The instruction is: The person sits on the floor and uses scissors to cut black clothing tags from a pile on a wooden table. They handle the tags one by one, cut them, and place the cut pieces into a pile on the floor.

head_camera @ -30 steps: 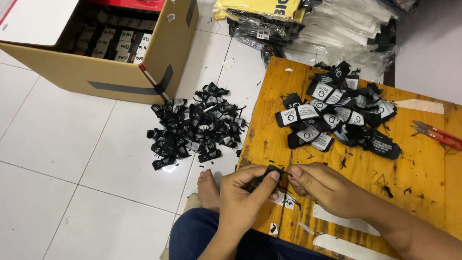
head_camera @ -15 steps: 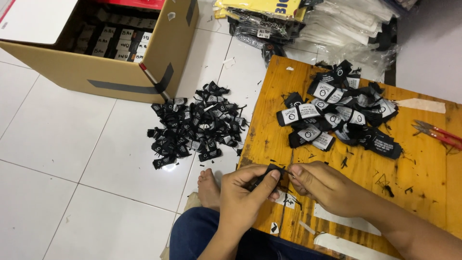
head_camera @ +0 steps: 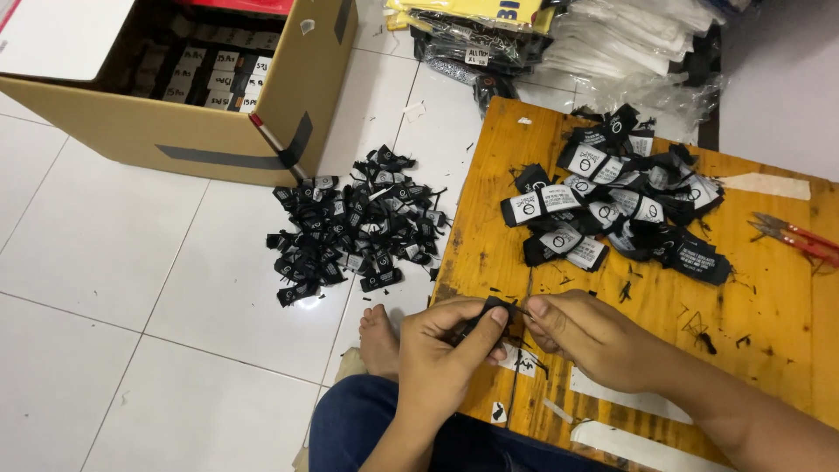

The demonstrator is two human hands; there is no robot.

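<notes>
Black woven label (head_camera: 486, 316), small, pinched between thumb and fingers of the left hand (head_camera: 450, 350) at the near edge of the wooden board (head_camera: 489, 227); right hand (head_camera: 581, 328) closed on its other end, fingertips meeting. Step judged: folding or trimming one label; the next move would call for a steady pinch. Cardboard box (head_camera: 201, 140), open, held rows of tagged dark bundles. Loose heaps of labels lay on the board (head_camera: 620, 205) and floor (head_camera: 354, 227); red snips (head_camera: 791, 236) lay well apart

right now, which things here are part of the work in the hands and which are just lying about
In use:
- left hand and right hand pinching a small black label
- bundled labels on the wooden board
- loose label pile

Lying about:
- red snips
- cardboard box
- bagged garments
</notes>
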